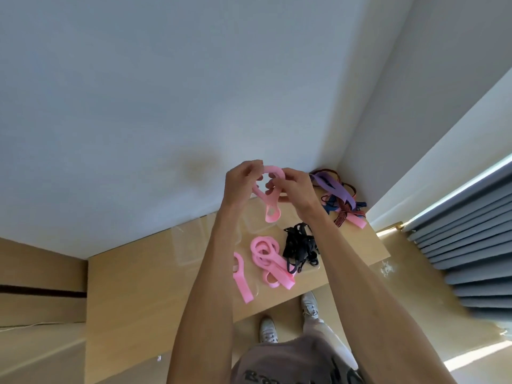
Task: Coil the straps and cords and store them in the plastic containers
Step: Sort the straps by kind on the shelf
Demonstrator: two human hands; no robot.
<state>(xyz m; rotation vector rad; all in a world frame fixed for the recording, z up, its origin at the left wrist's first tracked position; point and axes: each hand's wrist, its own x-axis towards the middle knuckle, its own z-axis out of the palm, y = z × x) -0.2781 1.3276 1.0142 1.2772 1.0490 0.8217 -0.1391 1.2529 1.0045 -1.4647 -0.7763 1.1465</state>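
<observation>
The pink strap [267,189] hung looped between both hands above the table [155,275] — left hand [240,182] pinching one side, right hand [294,187] the other; its tail dropped straight down toward the clear plastic containers [194,245] below.

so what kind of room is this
Probably a room in a home, maybe a bedroom or study: a light wooden desk set into a plain white wall corner, grey window blinds on the right, and sunlit wood-tone flooring.
</observation>
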